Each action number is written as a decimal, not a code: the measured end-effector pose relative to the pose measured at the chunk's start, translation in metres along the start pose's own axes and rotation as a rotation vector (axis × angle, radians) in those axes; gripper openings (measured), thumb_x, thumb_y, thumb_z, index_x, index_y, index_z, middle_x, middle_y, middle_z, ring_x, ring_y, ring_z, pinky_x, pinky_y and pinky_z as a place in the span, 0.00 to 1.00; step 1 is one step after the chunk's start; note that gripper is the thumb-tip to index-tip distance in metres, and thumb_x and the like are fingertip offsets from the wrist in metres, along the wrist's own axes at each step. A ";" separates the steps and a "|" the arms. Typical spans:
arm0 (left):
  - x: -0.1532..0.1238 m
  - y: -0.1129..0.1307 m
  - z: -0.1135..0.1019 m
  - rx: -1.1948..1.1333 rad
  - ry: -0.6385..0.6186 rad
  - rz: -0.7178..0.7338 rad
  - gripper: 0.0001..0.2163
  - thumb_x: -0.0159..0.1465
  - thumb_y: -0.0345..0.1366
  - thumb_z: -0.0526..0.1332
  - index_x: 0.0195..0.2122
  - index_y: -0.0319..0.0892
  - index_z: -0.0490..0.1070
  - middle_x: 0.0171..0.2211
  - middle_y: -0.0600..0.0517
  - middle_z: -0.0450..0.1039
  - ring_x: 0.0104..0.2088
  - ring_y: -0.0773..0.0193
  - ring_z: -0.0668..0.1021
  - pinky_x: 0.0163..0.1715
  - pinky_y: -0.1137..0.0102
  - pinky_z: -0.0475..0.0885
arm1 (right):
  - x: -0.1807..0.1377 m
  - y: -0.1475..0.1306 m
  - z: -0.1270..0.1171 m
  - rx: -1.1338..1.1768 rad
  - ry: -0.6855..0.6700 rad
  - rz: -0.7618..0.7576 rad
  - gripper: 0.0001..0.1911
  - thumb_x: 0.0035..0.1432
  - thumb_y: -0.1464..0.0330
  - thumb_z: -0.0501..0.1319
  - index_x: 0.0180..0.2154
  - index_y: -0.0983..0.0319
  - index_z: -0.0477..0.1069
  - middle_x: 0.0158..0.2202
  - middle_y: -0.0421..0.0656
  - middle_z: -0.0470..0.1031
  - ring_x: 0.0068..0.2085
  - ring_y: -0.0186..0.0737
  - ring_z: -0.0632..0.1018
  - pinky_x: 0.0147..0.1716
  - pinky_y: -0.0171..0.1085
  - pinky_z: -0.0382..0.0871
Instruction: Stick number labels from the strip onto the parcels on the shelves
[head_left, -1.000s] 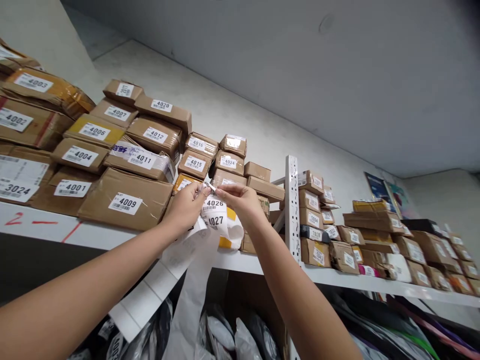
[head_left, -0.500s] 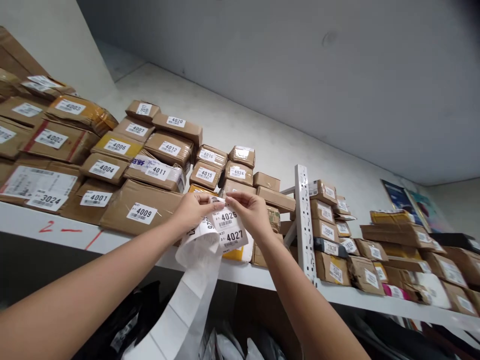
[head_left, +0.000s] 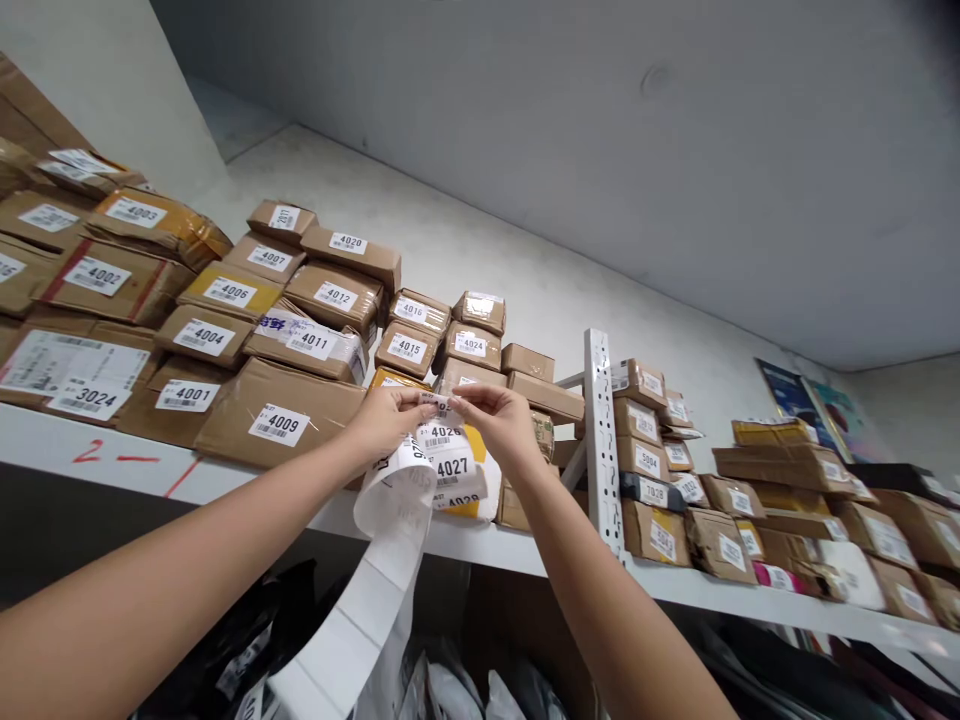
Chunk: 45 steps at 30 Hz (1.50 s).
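Note:
A long strip of white number labels [head_left: 452, 467] hangs from my two hands, with 4026, 4027 and part of 4028 readable. My left hand [head_left: 390, 425] is closed in a pinch on the strip's top edge, at its left. Close beside it, my right hand [head_left: 496, 418] pinches the same top edge with thumb and forefinger. Below, the strip curls into a loop, and its blank backing [head_left: 360, 620] trails down to the lower left. Behind the hands, a white and yellow parcel [head_left: 489, 485] is partly covered by the labels.
Labelled cardboard boxes, such as the 4009 box [head_left: 247, 425], are stacked along a white shelf [head_left: 135, 455]. A perforated metal post [head_left: 602, 440] rises right of my hands. More parcels [head_left: 795, 470] stand beyond it. Plastic-wrapped packages [head_left: 450, 690] lie underneath.
The label strip has swung and shifted slightly left, and the 4028 label now shows at its lower end. Both hands keep their pinch. The view has moved slightly right.

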<state>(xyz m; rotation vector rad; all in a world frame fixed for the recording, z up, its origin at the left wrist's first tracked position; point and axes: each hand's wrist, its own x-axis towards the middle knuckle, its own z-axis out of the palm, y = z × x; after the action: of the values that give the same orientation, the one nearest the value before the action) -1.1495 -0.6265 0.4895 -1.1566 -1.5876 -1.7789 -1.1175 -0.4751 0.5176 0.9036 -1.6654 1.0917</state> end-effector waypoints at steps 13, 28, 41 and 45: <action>0.003 -0.011 -0.007 0.151 0.064 0.209 0.15 0.52 0.48 0.61 0.20 0.41 0.63 0.17 0.60 0.59 0.20 0.71 0.63 0.21 0.74 0.57 | 0.008 -0.011 0.000 0.149 -0.109 0.274 0.19 0.31 0.61 0.75 0.27 0.64 0.75 0.24 0.40 0.76 0.26 0.32 0.75 0.30 0.35 0.71; 0.013 -0.013 0.014 -0.083 0.209 0.134 0.17 0.50 0.50 0.65 0.27 0.38 0.73 0.22 0.52 0.74 0.21 0.67 0.71 0.21 0.73 0.63 | 0.007 0.001 0.002 -0.242 0.161 -0.271 0.03 0.50 0.67 0.65 0.28 0.60 0.75 0.30 0.42 0.78 0.33 0.38 0.77 0.36 0.39 0.72; -0.024 -0.011 0.006 -0.069 0.068 0.091 0.16 0.50 0.50 0.64 0.22 0.40 0.68 0.21 0.54 0.72 0.22 0.67 0.71 0.21 0.74 0.66 | 0.167 -0.012 -0.017 -0.809 0.487 -0.233 0.07 0.54 0.71 0.60 0.37 0.63 0.74 0.38 0.48 0.76 0.40 0.42 0.75 0.45 0.41 0.65; -0.041 -0.010 -0.004 -0.082 0.017 0.036 0.17 0.50 0.51 0.65 0.24 0.41 0.71 0.23 0.52 0.75 0.23 0.65 0.73 0.20 0.73 0.68 | 0.180 -0.005 -0.013 -1.065 0.434 -0.159 0.11 0.55 0.72 0.58 0.41 0.62 0.73 0.41 0.50 0.72 0.42 0.45 0.74 0.43 0.41 0.65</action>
<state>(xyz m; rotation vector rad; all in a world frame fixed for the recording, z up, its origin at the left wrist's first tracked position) -1.1374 -0.6356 0.4503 -1.1974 -1.4872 -1.8412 -1.1643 -0.4804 0.6919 0.0782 -1.4628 0.1565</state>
